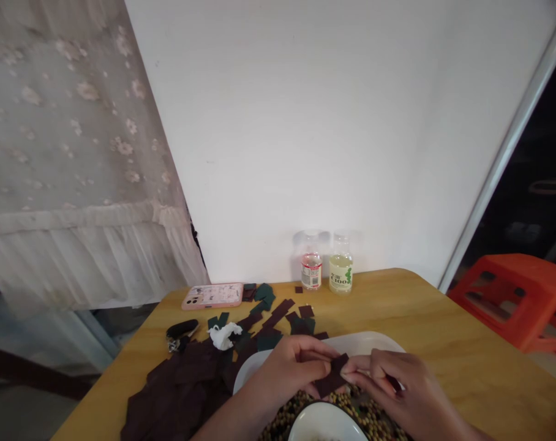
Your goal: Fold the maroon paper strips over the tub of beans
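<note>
My left hand [293, 369] pinches a small dark brown rectangular piece [330, 381], fabric or paper, by its left side. The fingertips of my right hand [394, 378] close on the piece's right edge, the other fingers curled. Both hands hover over a pale tray [379, 340] holding many small yellowish-brown and dark beads or grains [285, 418]. Among these, at the bottom edge of the view, sits a white bowl [324, 421], partly cut off, its contents barely visible. A large heap of similar dark brown pieces [179, 389] lies to the left of my left arm.
Loose dark green pieces [265, 295] and brown pieces lie behind the tray. A phone in a pink case [214, 296], a crumpled white tissue [225, 335] and keys [181, 331] are on the wooden table [425, 306]. Two bottles [311, 269] stand by the wall; an orange stool [519, 300] is right.
</note>
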The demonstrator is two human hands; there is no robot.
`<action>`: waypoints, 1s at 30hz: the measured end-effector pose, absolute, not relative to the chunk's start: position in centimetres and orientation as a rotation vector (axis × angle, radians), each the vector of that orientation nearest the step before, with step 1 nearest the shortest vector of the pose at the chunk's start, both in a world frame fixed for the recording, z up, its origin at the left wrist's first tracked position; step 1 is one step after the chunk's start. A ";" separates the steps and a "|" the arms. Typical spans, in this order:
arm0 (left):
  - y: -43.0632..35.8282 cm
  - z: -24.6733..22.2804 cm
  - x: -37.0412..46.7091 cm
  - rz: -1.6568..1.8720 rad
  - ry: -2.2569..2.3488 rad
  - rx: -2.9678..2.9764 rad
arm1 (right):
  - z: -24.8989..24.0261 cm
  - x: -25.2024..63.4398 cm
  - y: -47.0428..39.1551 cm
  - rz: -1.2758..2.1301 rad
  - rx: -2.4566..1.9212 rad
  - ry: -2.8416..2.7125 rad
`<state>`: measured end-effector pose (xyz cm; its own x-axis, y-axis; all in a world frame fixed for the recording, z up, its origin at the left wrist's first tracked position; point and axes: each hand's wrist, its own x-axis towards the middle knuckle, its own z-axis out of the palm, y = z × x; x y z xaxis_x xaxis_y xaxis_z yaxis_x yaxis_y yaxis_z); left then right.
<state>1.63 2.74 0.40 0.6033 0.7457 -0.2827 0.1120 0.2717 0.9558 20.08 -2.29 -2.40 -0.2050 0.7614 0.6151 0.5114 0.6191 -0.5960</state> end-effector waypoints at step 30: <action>2.6 0.6 1.6 0.499 0.871 1.260 | -2.2 20.0 -2.3 0.328 -1.039 -1.868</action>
<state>1.56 2.62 0.60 0.5963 0.7493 -0.2880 0.1298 0.2640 0.9557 19.98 -2.32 -2.18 -0.1985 0.7724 0.6033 0.5207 0.6046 -0.6028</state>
